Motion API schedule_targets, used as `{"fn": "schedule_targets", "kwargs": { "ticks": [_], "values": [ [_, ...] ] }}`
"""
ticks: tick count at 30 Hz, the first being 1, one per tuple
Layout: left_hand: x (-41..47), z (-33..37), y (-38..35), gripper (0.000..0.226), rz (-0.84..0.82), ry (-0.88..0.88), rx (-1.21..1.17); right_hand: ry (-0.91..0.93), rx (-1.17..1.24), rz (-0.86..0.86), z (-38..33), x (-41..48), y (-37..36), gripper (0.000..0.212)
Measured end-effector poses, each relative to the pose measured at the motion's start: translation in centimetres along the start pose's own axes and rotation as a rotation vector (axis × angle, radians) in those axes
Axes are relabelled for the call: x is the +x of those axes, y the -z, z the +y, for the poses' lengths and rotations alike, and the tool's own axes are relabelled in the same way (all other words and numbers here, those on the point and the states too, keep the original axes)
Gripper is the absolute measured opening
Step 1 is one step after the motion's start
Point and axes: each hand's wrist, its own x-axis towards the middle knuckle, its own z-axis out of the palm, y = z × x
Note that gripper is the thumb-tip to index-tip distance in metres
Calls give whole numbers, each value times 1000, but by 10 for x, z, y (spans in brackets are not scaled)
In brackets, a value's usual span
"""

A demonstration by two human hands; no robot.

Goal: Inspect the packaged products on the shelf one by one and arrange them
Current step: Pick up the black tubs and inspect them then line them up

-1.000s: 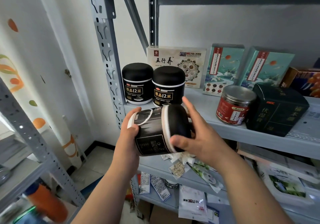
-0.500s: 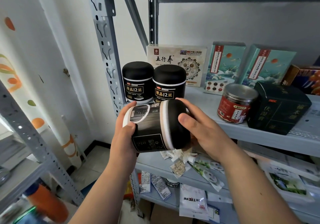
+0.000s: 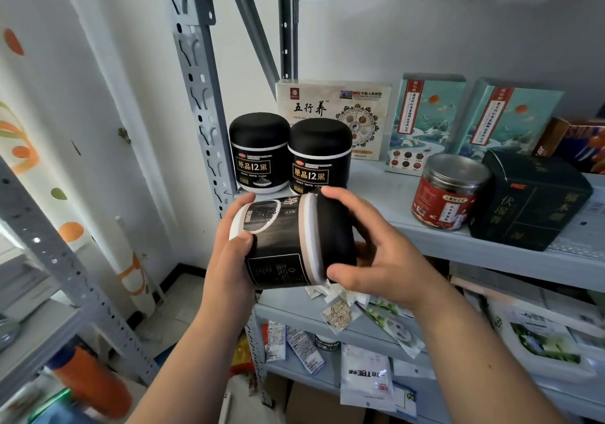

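I hold a black jar (image 3: 288, 243) with a white band on its side, in front of the grey shelf (image 3: 409, 227). My left hand (image 3: 229, 260) grips its base end, thumb across the label. My right hand (image 3: 376, 253) grips the black lid end, fingers over the top and thumb underneath. Two matching black jars (image 3: 258, 155) (image 3: 319, 158) stand upright at the shelf's left end, just behind the held one.
A cream box (image 3: 334, 115) and two teal boxes (image 3: 425, 119) (image 3: 510, 119) lean at the back. A red jar (image 3: 448, 191) and a dark green box (image 3: 530, 201) stand to the right. Sachets (image 3: 340, 312) lie on the lower shelf. A grey upright (image 3: 193, 79) rises at left.
The jar and both hands have risen slightly toward the shelf edge. The jar has turned a little about its axis, and my right thumb now sits under the lid.
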Motion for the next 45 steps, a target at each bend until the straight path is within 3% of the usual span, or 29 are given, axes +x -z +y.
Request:
{"fn": "schedule_targets", "kwargs": {
  "ticks": [6, 9, 11, 13, 16, 20, 24, 28, 33, 38, 41, 45],
  "values": [
    [-5, -4, 0, 67, -11, 24, 54, -90, -41, 85, 3, 6, -13, 86],
    [-4, -7, -2, 68, 47, 88, -32, -35, -40, 148, 10, 6, -18, 79],
    [-3, -8, -1, 56, 109, 182, -186, 44, 107, 167, 17, 6, -17, 74],
    [-5, -9, 2, 43, 138, 311, -313, 103, 404, 181, 20, 8, -15, 67],
    [-8, -11, 5, 51, 129, 387, -420, 103, 669, 219, 22, 11, -11, 64],
    [-10, -12, 5, 53, 121, 399, -514, 117, 685, 227, 27, 11, -10, 75],
    [-12, -11, 2, 50, 60, 364, -551, 102, 697, 252, 26, 10, -11, 72],
    [-13, -11, 1, 59, 96, 363, -575, 82, 709, 222, 24, 8, -11, 95],
    [-12, -10, 2, 52, 104, 358, -567, 97, 701, 202, 20, 8, -11, 98],
    [-9, -6, 4, 44, 37, 280, -467, 165, 547, 207, 14, 5, -12, 75],
    [-2, -1, 7, 77, -5, 175, -319, 202, 393, 185, 8, 0, -14, 76],
    [0, 9, 2, 88, -56, 69, -157, 206, 70, 152, 1, -4, -17, 85]
  ]
}}
